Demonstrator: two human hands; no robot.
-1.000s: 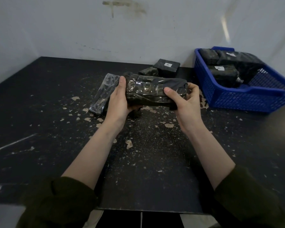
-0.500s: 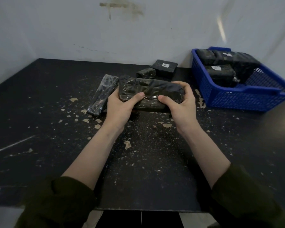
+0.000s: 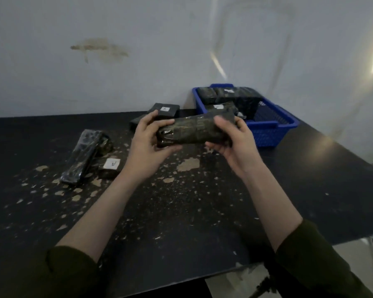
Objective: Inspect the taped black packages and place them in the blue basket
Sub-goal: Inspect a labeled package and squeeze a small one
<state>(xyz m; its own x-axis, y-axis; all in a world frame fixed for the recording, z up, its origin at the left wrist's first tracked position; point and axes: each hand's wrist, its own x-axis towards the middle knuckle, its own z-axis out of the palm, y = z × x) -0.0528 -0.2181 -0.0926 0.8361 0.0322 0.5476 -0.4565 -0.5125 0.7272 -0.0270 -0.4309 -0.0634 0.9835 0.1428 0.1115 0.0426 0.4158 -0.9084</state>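
A long black package wrapped in glossy tape (image 3: 192,131) is held level above the table, its ends gripped by my left hand (image 3: 148,139) and my right hand (image 3: 233,138). The blue basket (image 3: 267,130) stands just behind and to the right of it, with several black packages (image 3: 226,96) inside. On the table to the left lie a long taped package (image 3: 84,157) and a small one with a white label (image 3: 111,166). Two more black packages (image 3: 165,109) sit by the wall behind my left hand.
The black table (image 3: 181,211) has chipped, flaking patches across its middle. A white wall rises right behind the table and basket. The table's near edge (image 3: 202,274) and right edge (image 3: 353,160) are in view, with floor beyond.
Both hands have lifted the package higher and turned it; the view has swung up and left. A small labelled package on the left, hidden before, now shows.
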